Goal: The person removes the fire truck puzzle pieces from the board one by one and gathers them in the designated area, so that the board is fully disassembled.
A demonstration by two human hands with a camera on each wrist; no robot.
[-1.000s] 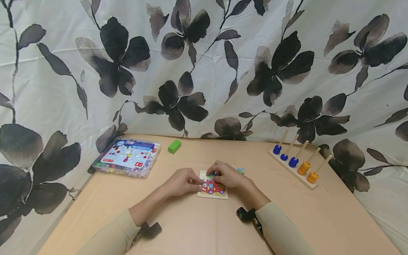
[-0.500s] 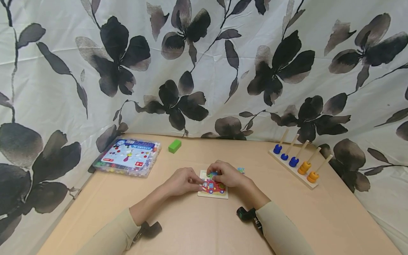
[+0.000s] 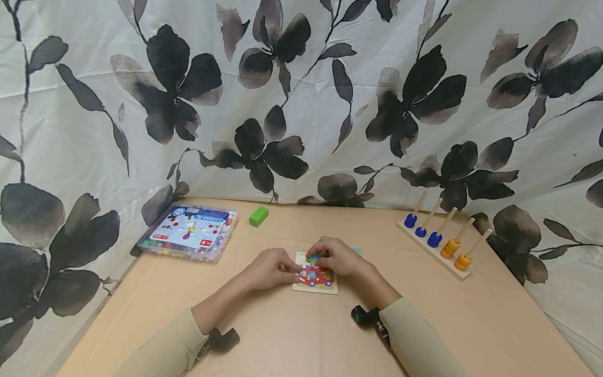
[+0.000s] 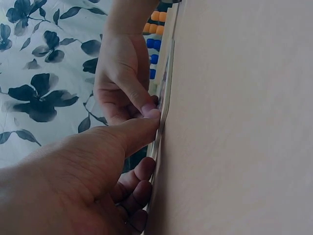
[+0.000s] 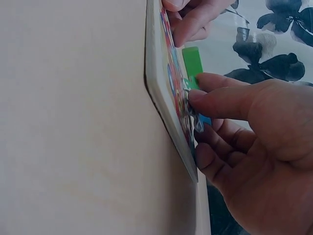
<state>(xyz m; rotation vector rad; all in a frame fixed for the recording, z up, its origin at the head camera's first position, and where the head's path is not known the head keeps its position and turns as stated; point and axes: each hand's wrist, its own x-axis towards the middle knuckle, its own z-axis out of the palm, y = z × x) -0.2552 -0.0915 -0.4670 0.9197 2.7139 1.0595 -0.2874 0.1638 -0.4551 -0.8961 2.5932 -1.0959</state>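
Observation:
A small wooden jigsaw board [image 3: 314, 287] with a red vehicle picture lies flat in the middle of the table. My left hand [image 3: 269, 269] pinches at its left edge; in the left wrist view the thumb [image 4: 139, 132] lies on the board's face, the other fingers bent beside it. My right hand [image 3: 340, 257] is over the upper part of the board. Between its thumb and fingers it pinches a puzzle piece [image 5: 197, 122], which shows green and blue from above and is partly hidden by the fingers. The piece appears to touch the board's surface.
Another colourful puzzle piece [image 3: 357, 252] lies behind my right hand, mostly covered. A clear box of beads [image 3: 190, 233] stands back left, a green block [image 3: 258, 216] beside it. At right is a peg stand [image 3: 433, 246] with blue and orange beads. A floral curtain [image 3: 301, 104] hangs behind.
My right hand shifts very slightly over the board and hides more of the loose piece behind it. My left hand and the board stay in place.

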